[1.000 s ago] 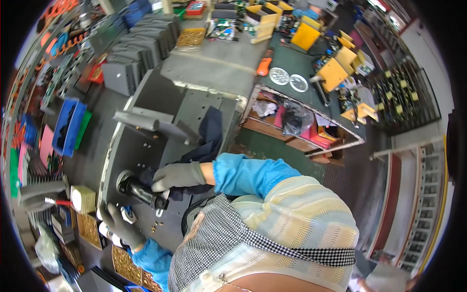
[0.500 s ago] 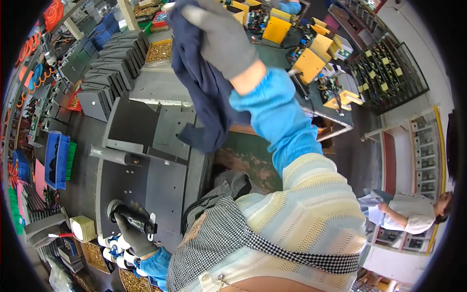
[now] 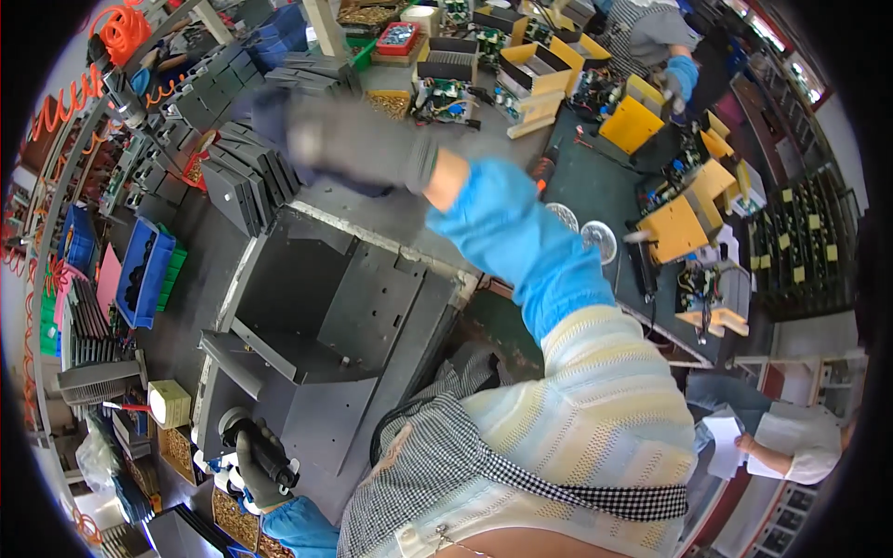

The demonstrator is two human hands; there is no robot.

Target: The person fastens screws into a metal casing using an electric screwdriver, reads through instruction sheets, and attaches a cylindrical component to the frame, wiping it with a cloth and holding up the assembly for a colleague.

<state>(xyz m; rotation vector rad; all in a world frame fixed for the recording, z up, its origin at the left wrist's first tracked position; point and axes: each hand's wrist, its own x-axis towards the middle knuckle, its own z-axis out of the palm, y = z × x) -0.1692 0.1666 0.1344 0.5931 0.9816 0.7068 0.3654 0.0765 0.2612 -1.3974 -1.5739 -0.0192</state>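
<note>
My right hand point(image 3: 358, 147), in a grey glove and smeared by motion, is closed on a dark navy cloth point(image 3: 265, 116). It is above the far edge of the workbench, near a stack of grey panels. At lower left, my gloved left hand point(image 3: 259, 472) wraps round a black cylindrical part point(image 3: 265, 453) with a round collar, which lies against a dark grey metal housing point(image 3: 321, 423). The housing has an open box-shaped compartment and a cylindrical bar point(image 3: 231, 365) across it. Whether the black part is fixed to the housing I cannot tell.
Grey metal panels point(image 3: 246, 186) stand in rows at upper left, near a blue bin point(image 3: 146, 272). A power driver point(image 3: 116, 84) hangs at the far left. Yellow-sided assemblies point(image 3: 633, 116) fill the benches ahead. A person holding papers point(image 3: 726, 445) is at right; another point(image 3: 642, 37) works at the top.
My right hand has swung left and slightly down with the navy cloth, uncovering the housing's compartment. My left hand stays on the black part. The view has shifted, showing more of the far bench.
</note>
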